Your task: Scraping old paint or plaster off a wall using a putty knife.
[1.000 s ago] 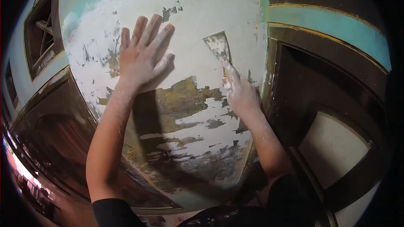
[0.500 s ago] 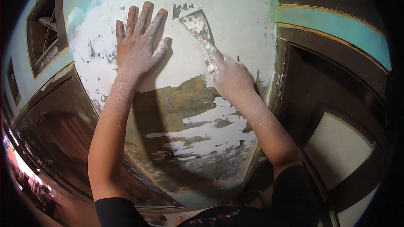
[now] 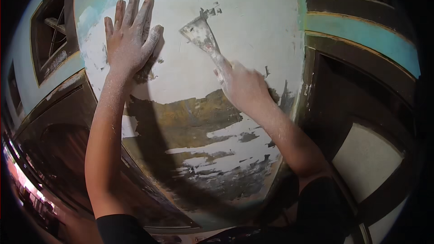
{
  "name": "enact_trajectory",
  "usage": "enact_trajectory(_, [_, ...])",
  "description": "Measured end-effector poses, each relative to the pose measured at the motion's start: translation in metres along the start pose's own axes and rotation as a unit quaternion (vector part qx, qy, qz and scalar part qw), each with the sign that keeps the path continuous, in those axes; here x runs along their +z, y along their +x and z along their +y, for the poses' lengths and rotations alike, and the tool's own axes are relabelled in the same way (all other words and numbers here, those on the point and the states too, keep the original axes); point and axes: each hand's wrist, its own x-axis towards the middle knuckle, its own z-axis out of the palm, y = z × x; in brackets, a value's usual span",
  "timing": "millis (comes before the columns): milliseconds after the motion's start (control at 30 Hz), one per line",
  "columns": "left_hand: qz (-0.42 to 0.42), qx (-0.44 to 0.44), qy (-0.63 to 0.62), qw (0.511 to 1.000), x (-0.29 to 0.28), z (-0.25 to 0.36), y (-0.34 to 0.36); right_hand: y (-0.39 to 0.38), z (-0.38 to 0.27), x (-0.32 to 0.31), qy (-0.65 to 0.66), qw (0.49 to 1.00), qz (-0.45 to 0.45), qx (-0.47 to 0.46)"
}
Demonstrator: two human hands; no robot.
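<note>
the left hand (image 3: 129,40) lies spread flat on the wall (image 3: 253,31) near its upper left edge. the right hand (image 3: 246,86) grips a scraper (image 3: 201,36) – blade on white filler, mid-stroke, it seems. next stroke needs steady, even pressure.

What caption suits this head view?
Left hand flat on white-plastered wall; right hand presses putty knife against it.
</note>
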Motion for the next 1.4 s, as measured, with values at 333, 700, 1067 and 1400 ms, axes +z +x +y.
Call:
enact_trajectory(333, [-0.037,0.002,-0.007,0.999,-0.004,0.001,-0.019,0.030,-0.017,-0.018,-0.007,1.000,-0.026,0.010])
enact_trajectory(700, [-0.046,-0.014,-0.001,0.999,-0.005,0.001,-0.026,0.063,-0.036,-0.039,0.006,1.000,-0.021,0.021])
enact_trajectory(1067, [-0.041,-0.009,-0.007,0.999,-0.004,0.001,-0.031,0.044,-0.023,-0.032,-0.007,0.997,-0.025,0.072])
enact_trajectory(1400, [-0.055,-0.046,-0.011,0.997,-0.003,0.027,-0.034,0.005,-0.004,-0.022,0.051,0.989,0.025,0.137])
